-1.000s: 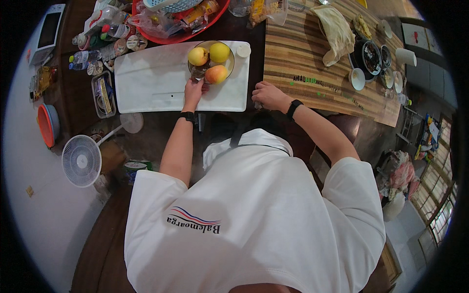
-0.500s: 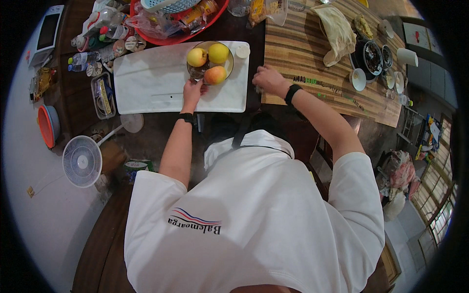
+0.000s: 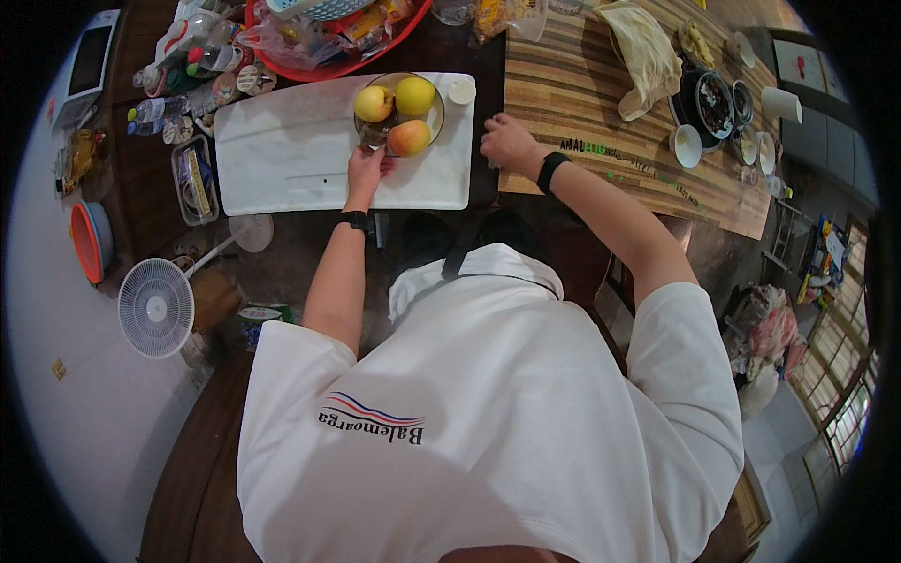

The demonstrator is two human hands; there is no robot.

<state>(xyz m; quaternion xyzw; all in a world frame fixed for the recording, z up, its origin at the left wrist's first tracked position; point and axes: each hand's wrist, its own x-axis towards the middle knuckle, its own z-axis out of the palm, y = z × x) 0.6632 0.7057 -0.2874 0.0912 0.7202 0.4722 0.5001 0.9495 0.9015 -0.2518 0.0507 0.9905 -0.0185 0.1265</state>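
Note:
A glass bowl (image 3: 437, 114) with three apples, two yellow (image 3: 415, 94) and one reddish (image 3: 409, 138), stands on the far right part of a white cutting board (image 3: 282, 150). My left hand (image 3: 365, 169) reaches over the board and its fingers grip the bowl's near rim. A black band sits on that wrist. My right hand (image 3: 505, 143), with a black watch at its wrist, rests with curled fingers on the near left edge of a striped wooden mat (image 3: 582, 94). I see nothing in it. A small white cup (image 3: 461, 90) stands beside the bowl.
A red basin (image 3: 375, 52) of packets and several bottles (image 3: 188, 75) crowd the far left. Dark bowls and white cups (image 3: 713, 103) sit on the mat's right, with a crumpled bag (image 3: 648, 52). A white fan (image 3: 157, 307) and orange lid (image 3: 86, 241) lie at the left.
My right hand has slid away from me along the mat's edge, toward the board's far corner. My left hand has stayed at the bowl.

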